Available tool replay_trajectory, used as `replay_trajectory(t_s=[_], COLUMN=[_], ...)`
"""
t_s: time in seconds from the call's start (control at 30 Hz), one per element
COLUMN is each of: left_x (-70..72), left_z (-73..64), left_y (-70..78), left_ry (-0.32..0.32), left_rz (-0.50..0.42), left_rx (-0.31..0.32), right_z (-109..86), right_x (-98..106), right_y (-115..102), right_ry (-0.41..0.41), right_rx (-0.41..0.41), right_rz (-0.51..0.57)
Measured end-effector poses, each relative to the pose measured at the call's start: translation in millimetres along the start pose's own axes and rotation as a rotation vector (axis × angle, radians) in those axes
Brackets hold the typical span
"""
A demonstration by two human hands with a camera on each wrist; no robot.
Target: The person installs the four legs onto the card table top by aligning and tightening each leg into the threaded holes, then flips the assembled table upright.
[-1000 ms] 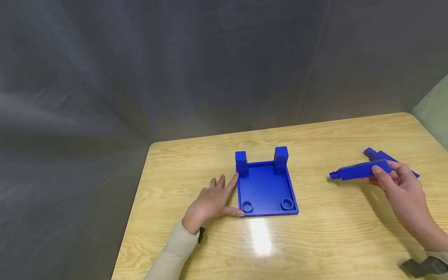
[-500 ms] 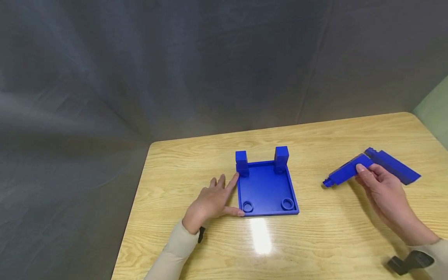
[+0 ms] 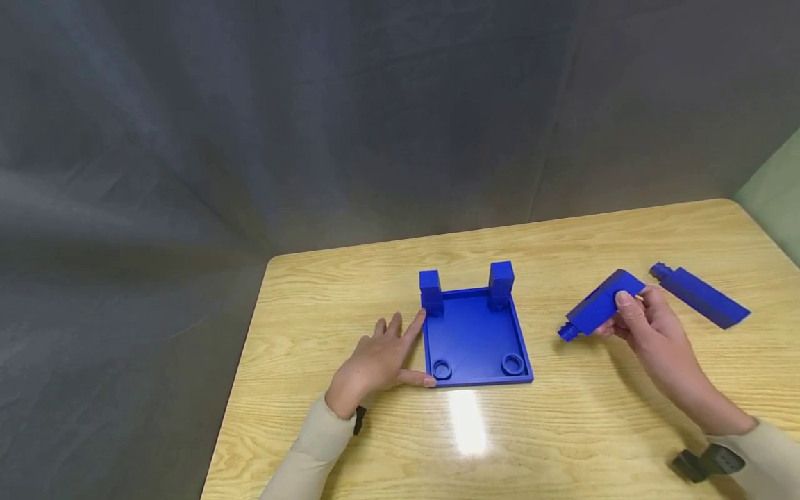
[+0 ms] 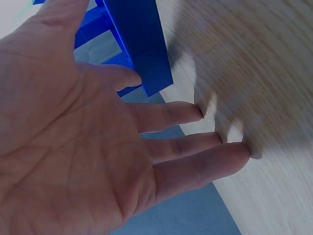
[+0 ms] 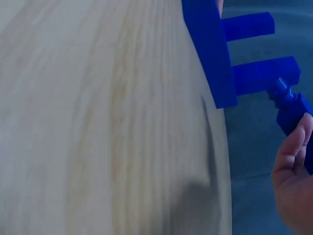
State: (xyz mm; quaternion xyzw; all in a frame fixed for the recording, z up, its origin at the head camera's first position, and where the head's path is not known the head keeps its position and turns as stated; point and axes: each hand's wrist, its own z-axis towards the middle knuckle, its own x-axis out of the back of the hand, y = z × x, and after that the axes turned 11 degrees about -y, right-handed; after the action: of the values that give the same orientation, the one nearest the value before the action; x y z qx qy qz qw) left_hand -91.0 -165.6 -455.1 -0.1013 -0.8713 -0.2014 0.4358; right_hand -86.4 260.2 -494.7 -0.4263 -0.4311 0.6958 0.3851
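A square blue tray-like base (image 3: 478, 337) lies on the table, with two upright square posts (image 3: 501, 283) at its far corners and two round sockets (image 3: 513, 364) at its near corners. My left hand (image 3: 378, 361) is spread flat beside it, thumb and index finger touching its left edge; the left wrist view shows the palm and straight fingers (image 4: 176, 169). To the right of the base, my right hand (image 3: 662, 340) pinches a blue square leg with a threaded end (image 3: 603, 302), held above the table, thread pointing down and left. Its thread (image 5: 281, 93) also shows in the right wrist view.
Another blue threaded leg (image 3: 705, 298) lies on the wooden table (image 3: 325, 292) at the far right. A dark grey curtain (image 3: 400, 125) hangs behind the table's back edge. A light glare falls on the tabletop in front of the base.
My right hand has moved left with the leg, away from the leg lying on the table, and the threaded end has tilted downward. My left hand and the base have stayed in place.
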Motion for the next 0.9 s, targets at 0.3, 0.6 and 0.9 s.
replay_trajectory(t_s=[0.3,0.6,0.9], left_x=[-1.6,-0.9,-1.1], left_z=[0.5,0.3,0.7], left_y=[-0.8,0.0,-0.1], left_ry=[0.001,0.003,0.011], left_rz=[0.005,0.009,0.025], left_rx=[-0.001,-0.003,-0.006], right_z=[2.1,8.1,11.5], right_x=[-14.9,-24.7,-37.0], right_y=[0.0,-3.3,-3.6], right_ry=[-0.083,-0.085,-0.098], right_rx=[-0.051,-0.144,-0.171], right_rz=[-0.161,-0.052,-0.072])
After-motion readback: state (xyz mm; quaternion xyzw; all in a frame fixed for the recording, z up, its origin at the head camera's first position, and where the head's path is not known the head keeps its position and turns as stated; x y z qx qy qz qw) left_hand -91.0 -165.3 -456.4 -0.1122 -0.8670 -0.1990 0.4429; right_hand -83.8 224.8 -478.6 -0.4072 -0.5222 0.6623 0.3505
